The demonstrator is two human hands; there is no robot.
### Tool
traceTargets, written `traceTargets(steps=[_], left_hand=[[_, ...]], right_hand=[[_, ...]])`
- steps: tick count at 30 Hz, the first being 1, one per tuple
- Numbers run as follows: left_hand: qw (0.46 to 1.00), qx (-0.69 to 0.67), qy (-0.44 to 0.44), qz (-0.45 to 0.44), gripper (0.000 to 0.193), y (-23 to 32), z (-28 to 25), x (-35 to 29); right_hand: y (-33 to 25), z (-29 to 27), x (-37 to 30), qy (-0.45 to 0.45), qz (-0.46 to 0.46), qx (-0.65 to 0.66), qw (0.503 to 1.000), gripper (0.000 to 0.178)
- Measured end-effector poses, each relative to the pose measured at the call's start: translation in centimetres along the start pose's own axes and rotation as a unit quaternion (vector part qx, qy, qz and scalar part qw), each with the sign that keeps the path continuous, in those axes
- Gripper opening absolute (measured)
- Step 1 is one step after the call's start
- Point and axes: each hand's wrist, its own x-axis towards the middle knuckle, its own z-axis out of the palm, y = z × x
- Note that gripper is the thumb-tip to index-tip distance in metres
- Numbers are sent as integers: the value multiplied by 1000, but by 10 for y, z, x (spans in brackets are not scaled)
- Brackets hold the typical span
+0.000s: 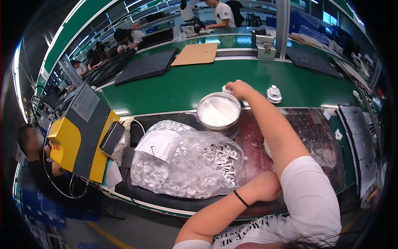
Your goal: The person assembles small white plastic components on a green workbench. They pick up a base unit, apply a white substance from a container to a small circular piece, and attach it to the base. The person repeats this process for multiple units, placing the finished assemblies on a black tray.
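My right hand stretches over the bench to the green conveyor, its fingers pinched on a small white plastic part just behind a round metal tin. White material fills the tin. My left hand is curled close to me, over the dark red work surface and partly behind my right arm; whatever its fingers hold is hidden. To its left lies a large clear plastic bag full of white plastic parts, its open mouth showing several small stemmed pieces. A white round thing peeks out beside my right forearm.
Another white part sits on the green conveyor. A yellow and grey machine stands at the left, a person beside it. Cardboard, dark mats and a small metal box lie farther back. Several people work beyond.
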Motion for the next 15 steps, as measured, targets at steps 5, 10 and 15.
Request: traceTargets(steps=[5,10,15], left_hand=[[995,-15,73,63,15,-3,8,1],[996,0,64,58,12,-2,5,-1],[998,13,32,60,13,5,-2,0]], right_hand=[[24,-61,-53,-15,30,223,974,43],[17,-100,-193,-28,24,610,792,38],[29,-90,-335,-62,119,704,697,40]])
